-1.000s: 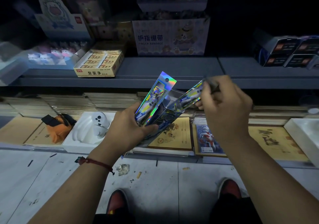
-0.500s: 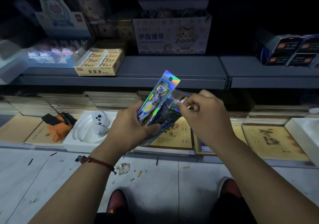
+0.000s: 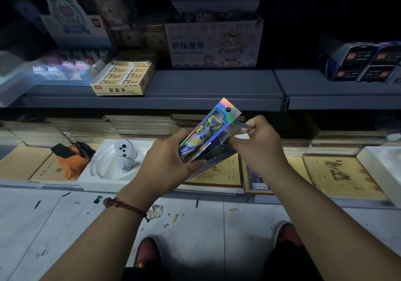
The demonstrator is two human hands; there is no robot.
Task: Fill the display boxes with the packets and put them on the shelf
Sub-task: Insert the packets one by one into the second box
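Left hand curled round holographic packet, right hand pinching clear flap — behind, box labelled "FINGER BANDAGE"

A holographic packet, hang-hole uppermost, tilts up and to the right against a clear display box with dark blue print, its transparent flap raised, held below the grey shelf

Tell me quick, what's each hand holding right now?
Left hand: closed, gripping the holographic packet.
Right hand: closed, pinching the clear plastic flap beside it.
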